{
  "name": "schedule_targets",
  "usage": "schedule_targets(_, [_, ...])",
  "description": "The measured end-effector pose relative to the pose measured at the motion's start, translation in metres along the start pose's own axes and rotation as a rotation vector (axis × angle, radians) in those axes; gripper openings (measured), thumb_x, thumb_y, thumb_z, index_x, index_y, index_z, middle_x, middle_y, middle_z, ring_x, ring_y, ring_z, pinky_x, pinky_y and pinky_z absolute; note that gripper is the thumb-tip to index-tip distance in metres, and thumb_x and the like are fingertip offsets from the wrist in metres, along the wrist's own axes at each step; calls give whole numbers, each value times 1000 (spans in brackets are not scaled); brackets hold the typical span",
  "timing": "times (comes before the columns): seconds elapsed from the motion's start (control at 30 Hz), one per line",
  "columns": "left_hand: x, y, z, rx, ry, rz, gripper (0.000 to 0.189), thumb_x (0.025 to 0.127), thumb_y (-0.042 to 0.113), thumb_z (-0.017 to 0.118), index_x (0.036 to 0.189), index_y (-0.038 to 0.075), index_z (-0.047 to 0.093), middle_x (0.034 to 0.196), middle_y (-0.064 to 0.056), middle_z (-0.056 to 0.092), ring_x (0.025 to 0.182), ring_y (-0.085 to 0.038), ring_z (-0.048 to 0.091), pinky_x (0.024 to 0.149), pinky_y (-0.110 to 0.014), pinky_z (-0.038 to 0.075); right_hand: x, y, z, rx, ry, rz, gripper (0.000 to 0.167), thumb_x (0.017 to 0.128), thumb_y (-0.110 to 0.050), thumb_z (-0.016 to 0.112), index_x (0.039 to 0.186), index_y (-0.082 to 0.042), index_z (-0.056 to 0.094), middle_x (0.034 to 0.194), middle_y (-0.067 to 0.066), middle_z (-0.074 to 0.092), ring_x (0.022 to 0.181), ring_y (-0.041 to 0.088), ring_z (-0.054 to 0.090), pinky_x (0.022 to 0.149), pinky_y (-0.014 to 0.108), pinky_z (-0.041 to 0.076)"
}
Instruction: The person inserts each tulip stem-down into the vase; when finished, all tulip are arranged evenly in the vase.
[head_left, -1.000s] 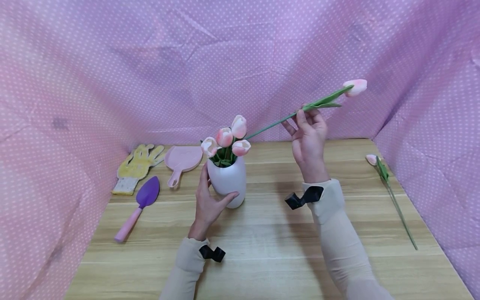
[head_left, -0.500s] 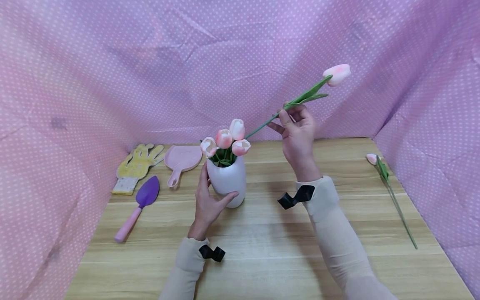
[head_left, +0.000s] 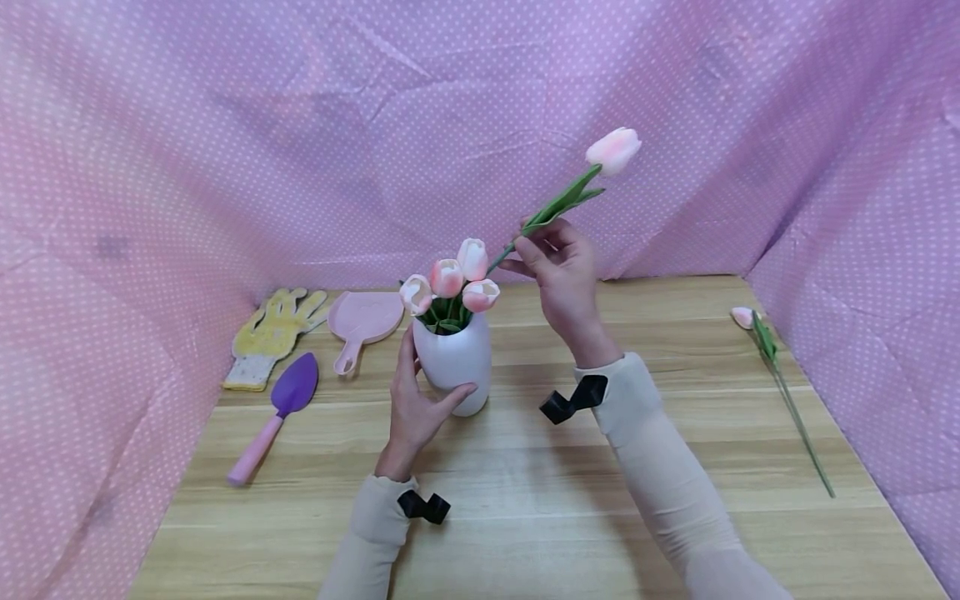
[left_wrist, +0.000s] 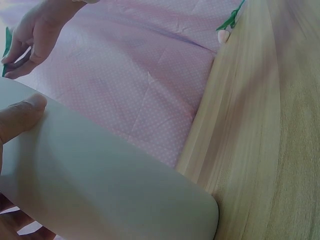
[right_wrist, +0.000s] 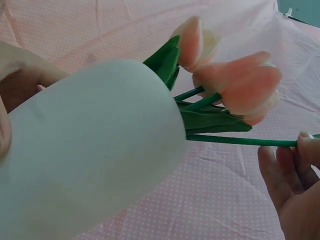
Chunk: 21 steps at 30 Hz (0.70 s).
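A white vase (head_left: pixel 454 367) stands upright on the table in the head view, with several pale pink tulips (head_left: pixel 447 278) in its mouth. My left hand (head_left: pixel 415 408) grips the vase from its left side, thumb across the front. My right hand (head_left: pixel 558 279), up and to the right of the vase, pinches the stem of another pink tulip (head_left: pixel 613 151) just below its leaves. That tulip slants, bloom up to the right. In the right wrist view its green stem (right_wrist: pixel 235 140) runs to the vase's rim; the lower end is hidden.
One more tulip (head_left: pixel 780 383) lies at the table's right side. On the left are a yellow glove (head_left: pixel 268 333), a pink dustpan-like scoop (head_left: pixel 365 318) and a purple trowel (head_left: pixel 295 385) with a pink handle. Pink dotted cloth (head_left: pixel 480 125) hangs behind the wooden table (head_left: pixel 510 517).
My right hand has moved left toward the vase with its tulip, which now leans more upright. The left hand and vase have stayed nearly still.
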<state>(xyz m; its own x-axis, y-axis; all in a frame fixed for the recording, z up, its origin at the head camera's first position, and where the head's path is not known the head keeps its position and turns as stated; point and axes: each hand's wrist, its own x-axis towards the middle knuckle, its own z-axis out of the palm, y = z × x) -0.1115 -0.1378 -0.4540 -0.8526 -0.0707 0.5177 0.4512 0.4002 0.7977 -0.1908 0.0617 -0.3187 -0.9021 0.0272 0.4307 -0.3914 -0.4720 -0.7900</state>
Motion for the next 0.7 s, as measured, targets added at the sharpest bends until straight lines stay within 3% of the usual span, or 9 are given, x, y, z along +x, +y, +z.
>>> schedule_targets(0.13, [-2, 2, 1, 2, 1, -3, 114, 66, 10, 94, 157, 6, 25, 155, -17, 43, 135, -35, 50, 104, -60, 49, -3, 4, 0, -77, -73, 20, 30, 92, 15, 58, 98, -12, 68, 87, -4, 69, 78, 8, 70, 74, 31, 64])
schedule_targets(0.27, [-4, 3, 2, 1, 3, -6, 113, 67, 10, 93, 157, 7, 26, 155, -17, 43, 134, -35, 51, 104, -60, 49, -5, 8, -1, -181, -132, 34, 18, 92, 12, 60, 108, 5, 66, 88, -6, 72, 79, 8, 71, 76, 29, 63])
schedule_targets(0.4, [-5, 5, 4, 1, 5, -6, 114, 67, 10, 93, 158, 9, 26, 155, -15, 44, 133, -35, 52, 104, -58, 49, -7, 11, -2, -292, -182, 44, 28, 92, 9, 63, 118, 17, 60, 90, -12, 72, 80, 5, 68, 76, 23, 62])
schedule_targets(0.7, [-9, 7, 7, 22, 13, -11, 114, 67, 11, 94, 158, 9, 25, 155, -16, 43, 133, -37, 52, 104, -59, 49, -10, 18, -3, -388, -216, 72, 22, 89, 9, 67, 109, 17, 62, 82, -17, 68, 79, 2, 64, 71, 17, 55])
